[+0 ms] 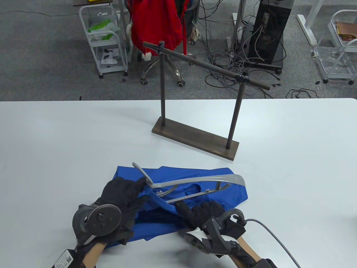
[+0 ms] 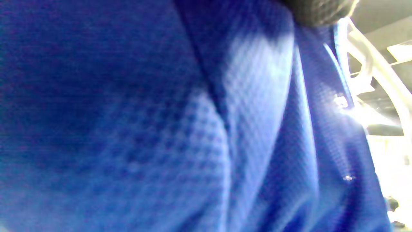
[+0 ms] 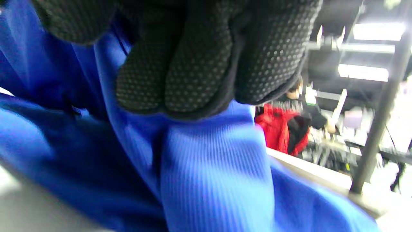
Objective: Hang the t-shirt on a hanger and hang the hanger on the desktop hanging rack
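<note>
A blue t-shirt [image 1: 178,174] lies crumpled on the white table [image 1: 55,139] near its front edge. A grey hanger [image 1: 200,179] lies across the shirt, its hook [image 1: 138,168] pointing up-left and part of its bar under the cloth. My left hand [image 1: 125,191] grips the hanger's neck together with the shirt's cloth. My right hand [image 1: 195,210] pinches a fold of the blue cloth just below the hanger bar; in the right wrist view its fingers [image 3: 199,74] curl over the t-shirt [image 3: 209,174]. Blue t-shirt cloth [image 2: 161,129] fills the left wrist view. The dark rack [image 1: 200,111] stands behind.
The rack's base [image 1: 195,138] sits mid-table, its rail [image 1: 206,65] slanting from upper left to lower right. Beyond the table's far edge are a chair with a red garment [image 1: 156,22], white carts [image 1: 106,39] and cables on the floor. A cable [image 1: 273,234] trails from my right wrist.
</note>
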Demonstrator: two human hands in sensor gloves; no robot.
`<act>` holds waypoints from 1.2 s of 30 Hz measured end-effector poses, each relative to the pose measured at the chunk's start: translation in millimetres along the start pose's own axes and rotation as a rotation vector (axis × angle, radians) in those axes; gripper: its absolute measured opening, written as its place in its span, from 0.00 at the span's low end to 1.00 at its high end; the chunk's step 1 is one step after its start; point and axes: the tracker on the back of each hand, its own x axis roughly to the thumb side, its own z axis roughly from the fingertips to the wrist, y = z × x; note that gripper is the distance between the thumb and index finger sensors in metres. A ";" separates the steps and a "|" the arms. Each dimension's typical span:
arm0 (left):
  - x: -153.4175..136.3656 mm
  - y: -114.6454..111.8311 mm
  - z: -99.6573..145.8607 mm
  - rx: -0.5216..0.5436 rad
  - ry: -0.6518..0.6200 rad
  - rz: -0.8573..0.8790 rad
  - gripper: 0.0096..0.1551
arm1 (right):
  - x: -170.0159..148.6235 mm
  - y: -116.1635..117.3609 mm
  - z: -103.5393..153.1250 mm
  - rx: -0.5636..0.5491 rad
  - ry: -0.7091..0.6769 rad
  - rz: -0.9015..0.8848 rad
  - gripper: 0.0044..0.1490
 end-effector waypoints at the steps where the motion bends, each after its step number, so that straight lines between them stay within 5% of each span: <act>1: 0.4 2.1 0.6 0.003 -0.005 0.024 0.31 | -1.3 4.9 -3.4 0.063 0.036 0.003 0.44; 4: -1.7 9.3 1.1 0.024 -0.003 0.084 0.31 | -13.5 16.5 -9.5 0.196 0.118 0.086 0.45; 8: -12.5 14.0 -0.5 0.038 0.017 0.122 0.31 | -44.1 22.2 -9.6 0.243 0.236 0.062 0.39; 22: -34.4 0.3 -11.7 -0.045 0.068 -0.030 0.27 | -137.0 -19.2 27.0 -0.196 0.496 -0.278 0.30; 32: -39.3 -5.8 -15.8 -0.094 0.087 -0.056 0.27 | -143.7 -30.7 34.1 -0.243 0.525 -0.183 0.26; 36: -33.4 -6.4 -16.0 -0.072 0.063 -0.190 0.27 | -143.0 -32.8 35.0 -0.252 0.533 -0.137 0.27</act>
